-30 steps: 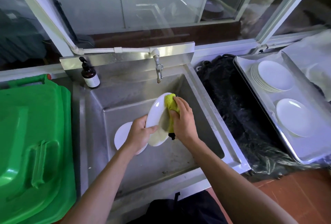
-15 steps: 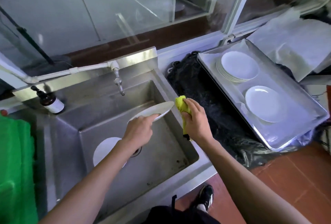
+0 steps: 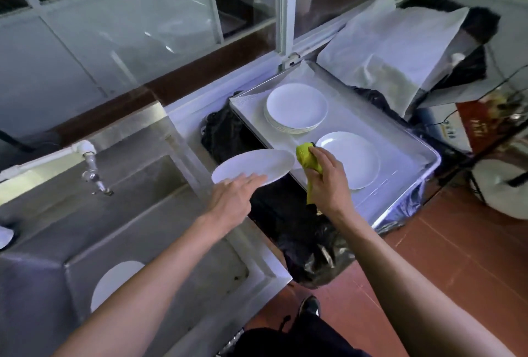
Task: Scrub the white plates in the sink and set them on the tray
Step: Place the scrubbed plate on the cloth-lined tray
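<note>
— between the steel sink [image 3: 160, 231] and the metal tray [image 3: 400, 139], above the black plastic sheeting [image 3: 288, 228], the person's left hand [image 3: 231, 202] holds a white plate [image 3: 254, 166] by its near rim, fingers laid on top, thumb presumably beneath but hidden.

— and the right hand [image 3: 328, 182]?

— it is clenched round a yellow-green cloth [image 3: 307, 158], raised just beside the plate's far edge, over the near corner of the tray.

— how would that plate handle?

— it looks stiff and glazed, probably ceramic, so breakable. if it is wet from scrubbing, as seems likely, it would be slippery. held by one edge, the whole weight hangs off the fingers, so the pinch needs to be firm and the plate kept near level.

— where does it go?

— the tray already carries a stack of white plates [image 3: 297, 108] at the back and a single white plate [image 3: 354, 159] nearer. either would take it; on the single one looks the shorter reach.

— anything left to wash?

— one more white plate [image 3: 114, 279] lies flat on the sink floor, partly hidden by the left forearm. lying flat on wet steel, it may cling; a fingertip under the rim would lift it.

— risk?

— a chip if rim knocks rim on landing. lowering it flat and easing the fingers out would suit.
</note>
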`<state>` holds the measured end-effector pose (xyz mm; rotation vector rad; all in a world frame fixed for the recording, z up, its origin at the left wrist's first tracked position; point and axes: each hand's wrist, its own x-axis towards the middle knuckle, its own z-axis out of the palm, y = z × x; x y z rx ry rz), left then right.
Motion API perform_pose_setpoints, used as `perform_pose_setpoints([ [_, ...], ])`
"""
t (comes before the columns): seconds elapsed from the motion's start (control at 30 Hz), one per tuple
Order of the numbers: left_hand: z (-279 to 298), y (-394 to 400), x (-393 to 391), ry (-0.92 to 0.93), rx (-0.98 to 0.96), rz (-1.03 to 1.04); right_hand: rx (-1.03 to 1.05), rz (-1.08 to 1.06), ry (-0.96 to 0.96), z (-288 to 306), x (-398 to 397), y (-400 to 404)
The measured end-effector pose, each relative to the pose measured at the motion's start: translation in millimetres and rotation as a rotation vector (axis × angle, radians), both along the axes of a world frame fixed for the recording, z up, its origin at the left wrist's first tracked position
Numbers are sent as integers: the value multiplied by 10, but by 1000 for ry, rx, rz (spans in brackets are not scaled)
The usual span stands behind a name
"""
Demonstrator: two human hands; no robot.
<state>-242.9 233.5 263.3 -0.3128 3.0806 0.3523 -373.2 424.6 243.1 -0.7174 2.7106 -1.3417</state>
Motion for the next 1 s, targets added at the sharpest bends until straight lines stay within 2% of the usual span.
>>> perform_pose_setpoints([
  [0.27,-180,720,-874,-74,-18,-212,-31,-142,5,-73,-485,948],
  [0.5,-390,1275,-1418,-150,-133,-395,-3,-200,-4,-257,-643,1349],
  [0.67,-491,1523,-1601,-124,-161,-382,-3,-217,-60,-389,-718,1481],
  [1.0,-798,1605,-1875,-351,-248,-409,19,-207,-102,-517,-787,1546],
])
